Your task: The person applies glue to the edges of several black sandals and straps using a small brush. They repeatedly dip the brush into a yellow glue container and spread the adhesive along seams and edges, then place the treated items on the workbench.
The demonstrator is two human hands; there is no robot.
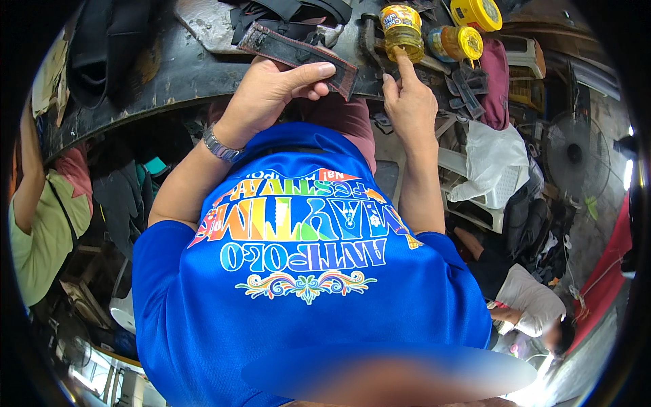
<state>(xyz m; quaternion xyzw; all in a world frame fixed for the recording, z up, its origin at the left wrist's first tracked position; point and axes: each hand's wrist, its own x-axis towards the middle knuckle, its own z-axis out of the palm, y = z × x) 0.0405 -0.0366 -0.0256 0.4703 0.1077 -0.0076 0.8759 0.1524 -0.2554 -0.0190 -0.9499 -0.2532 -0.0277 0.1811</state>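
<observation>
One jar [405, 34], yellowish inside, meets the free right grip [412, 103]; the left grip [276, 86] pinches a black strip [298, 57].

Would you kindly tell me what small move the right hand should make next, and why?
I would probably bring the right hand from the yellow-tinged jar over to the black strip, because its index fingertip is at the jar's near end, while the left hand holds the strip with a broad face in view. Whether the finger carries anything cannot be seen.
</observation>
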